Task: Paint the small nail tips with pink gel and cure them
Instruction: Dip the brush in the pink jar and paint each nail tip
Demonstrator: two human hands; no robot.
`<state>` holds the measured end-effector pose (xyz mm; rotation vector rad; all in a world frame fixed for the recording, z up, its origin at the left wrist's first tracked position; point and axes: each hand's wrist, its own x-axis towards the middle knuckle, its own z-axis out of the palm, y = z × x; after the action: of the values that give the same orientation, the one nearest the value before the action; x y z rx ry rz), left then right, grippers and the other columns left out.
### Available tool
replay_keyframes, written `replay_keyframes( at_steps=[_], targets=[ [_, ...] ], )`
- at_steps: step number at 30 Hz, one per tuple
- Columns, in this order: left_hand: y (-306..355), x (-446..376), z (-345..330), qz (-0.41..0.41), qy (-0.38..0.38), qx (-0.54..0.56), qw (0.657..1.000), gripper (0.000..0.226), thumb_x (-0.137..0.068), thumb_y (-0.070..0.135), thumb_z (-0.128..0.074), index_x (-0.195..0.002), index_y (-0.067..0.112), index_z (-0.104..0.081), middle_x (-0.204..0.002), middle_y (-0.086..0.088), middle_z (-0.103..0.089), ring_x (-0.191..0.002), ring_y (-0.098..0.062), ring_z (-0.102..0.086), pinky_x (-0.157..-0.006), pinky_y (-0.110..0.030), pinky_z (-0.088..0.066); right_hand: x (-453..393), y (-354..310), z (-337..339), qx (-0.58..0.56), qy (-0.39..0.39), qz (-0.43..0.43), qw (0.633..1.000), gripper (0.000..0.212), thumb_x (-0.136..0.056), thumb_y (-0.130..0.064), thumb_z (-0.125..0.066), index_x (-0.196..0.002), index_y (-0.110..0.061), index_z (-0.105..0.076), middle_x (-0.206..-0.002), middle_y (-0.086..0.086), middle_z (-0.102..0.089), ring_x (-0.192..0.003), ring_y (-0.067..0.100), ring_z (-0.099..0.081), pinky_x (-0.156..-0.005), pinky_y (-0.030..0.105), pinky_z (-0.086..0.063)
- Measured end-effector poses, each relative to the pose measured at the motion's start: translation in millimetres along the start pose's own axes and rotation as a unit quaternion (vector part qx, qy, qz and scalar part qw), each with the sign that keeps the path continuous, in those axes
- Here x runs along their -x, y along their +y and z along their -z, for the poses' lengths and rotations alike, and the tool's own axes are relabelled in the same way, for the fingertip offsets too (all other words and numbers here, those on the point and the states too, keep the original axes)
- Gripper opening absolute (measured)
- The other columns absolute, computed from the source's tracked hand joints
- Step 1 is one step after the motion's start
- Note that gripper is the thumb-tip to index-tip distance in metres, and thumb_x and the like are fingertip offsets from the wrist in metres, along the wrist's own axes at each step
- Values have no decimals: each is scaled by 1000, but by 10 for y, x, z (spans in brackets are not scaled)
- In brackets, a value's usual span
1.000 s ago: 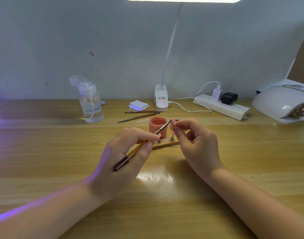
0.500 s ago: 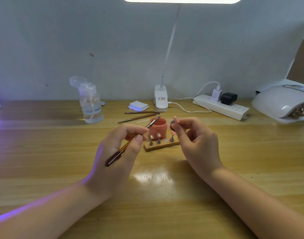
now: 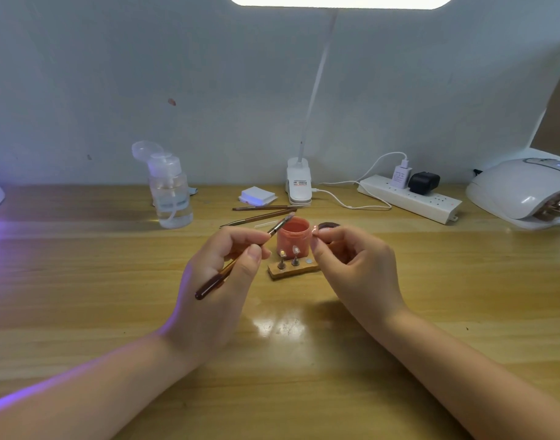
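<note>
Nearest the camera, 2 bare forearms reach in over the glossy wooden desk (image 3: pixel 463 281). The left hand (image 3: pixel 221 281) has its fingers (image 3: pixel 255 253) curled around a slim brown-handled gel brush (image 3: pixel 240 258), gripping it like a pen; the dark handle end slants down toward the wrist, and the bristle tip points up and right to the rim of a small round pink gel jar (image 3: pixel 294 238). The right hand (image 3: pixel 355 265) is raised just right of the jar, thumb and forefinger pinching a tiny pink nail tip (image 3: pixel 318 231) level with the jar's mouth; the other fingers are loosely bent.

Between the hands, just in front of the jar, lies a small wooden holder block (image 3: pixel 291 270) carrying 2 pale nail tips (image 3: pixel 295 250) upright on metal pegs, with a bare metal disc beside them. The jar is open and shows pink gel; its dark round lid (image 3: pixel 328 225) lies behind the right fingertips.

Farther back lie 2 more thin brown brushes (image 3: pixel 263 211), a stack of white pads (image 3: pixel 257 195), a clear plastic pump bottle (image 3: pixel 170 193) holding clear liquid, a white clip lamp base (image 3: pixel 299 184), a white power strip (image 3: pixel 409 198) with 2 plugs, and, at the far right, a white domed curing lamp (image 3: pixel 526 192).
</note>
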<state>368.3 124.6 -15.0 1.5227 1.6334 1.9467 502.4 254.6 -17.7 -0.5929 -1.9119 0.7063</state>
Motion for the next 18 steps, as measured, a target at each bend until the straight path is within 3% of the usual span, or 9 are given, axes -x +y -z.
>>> replay_keyframes(
  at_steps=[4, 10, 15, 18],
  targets=[
    [-9, 2, -12, 3, -3, 8, 1000, 27, -83, 39, -51, -100, 24, -65, -91, 5, -70, -91, -11, -65, -78, -15, -47, -18, 70, -22, 86, -43, -50, 994, 9, -85, -24, -70, -79, -18, -74, -52, -12, -52, -51, 6, -45, -54, 22, -35],
    [-15, 0, -32, 6, -7, 14, 1000, 25, -83, 37, -52, -99, 23, -65, -89, 6, -70, -90, -9, -65, -77, -12, -45, -55, 129, -61, 173, -75, -86, 978, 12, -86, -36, -68, -85, -27, -76, -54, -15, -46, -61, 9, -45, -58, 27, -32],
    [-36, -6, -34, 13, -9, 12, 1000, 15, -87, 25, -55, -98, 23, -65, -88, 7, -70, -88, -7, -65, -75, -11, -45, -80, 126, -68, 284, -113, -80, 949, 25, -92, -45, -56, -101, -30, -73, -94, -3, -70, -90, 20, -62, -74, 33, -50],
    [-34, -8, -32, 14, -9, 16, 1000, 19, -85, 32, -55, -98, 23, -65, -88, 7, -70, -89, -8, -65, -75, -12, -45, -93, 111, -64, 324, -120, -77, 935, 29, -93, -48, -52, -104, -30, -72, -98, -1, -69, -92, 20, -61, -76, 34, -51]
  ],
)
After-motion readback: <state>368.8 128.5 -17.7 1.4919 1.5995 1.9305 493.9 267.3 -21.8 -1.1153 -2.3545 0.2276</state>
